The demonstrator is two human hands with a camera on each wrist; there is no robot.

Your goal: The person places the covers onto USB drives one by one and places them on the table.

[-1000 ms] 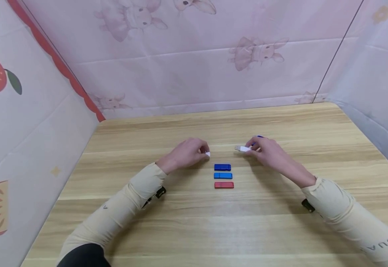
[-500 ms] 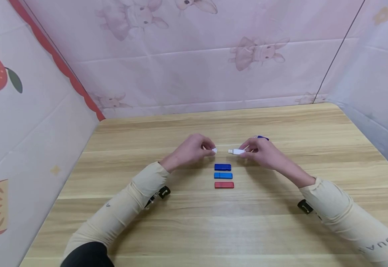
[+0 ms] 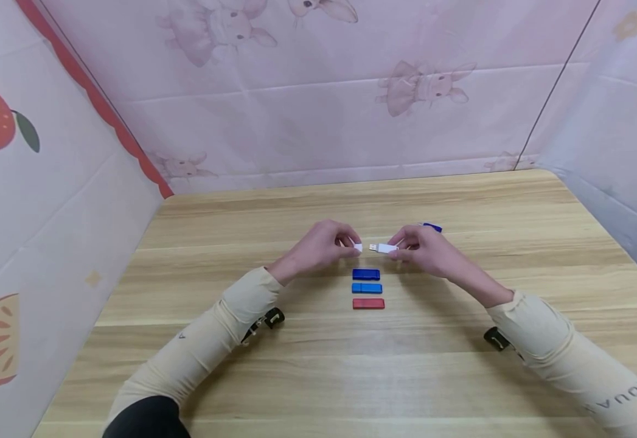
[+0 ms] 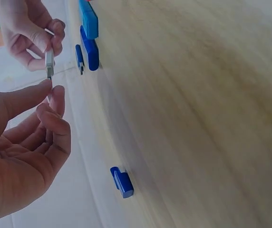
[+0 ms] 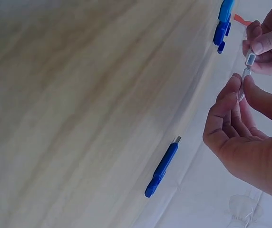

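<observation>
Between thumb and fingertips my left hand (image 3: 320, 246) pinches a small white cap (image 3: 358, 247), mostly covered by the fingers. My right hand (image 3: 424, 249) pinches a white USB stick (image 3: 387, 248), its metal plug pointing left at the cap. In the head view a narrow gap separates plug and cap, both held above the table. Just in front of the hands lie a dark blue USB stick (image 3: 366, 274), a light blue one (image 3: 367, 288) and a red one (image 3: 368, 303), stacked in a column.
Behind my right hand lies another dark blue USB stick (image 5: 162, 168), its metal plug bare. A loose blue cap (image 4: 121, 183) shows in the left wrist view. The wooden table (image 3: 318, 377) meets printed cloth walls (image 3: 318, 121) at its back and sides.
Both hands have come closer together, the left moving right with the cap, the right moving left with the white USB stick. The sticks on the table have stayed put.
</observation>
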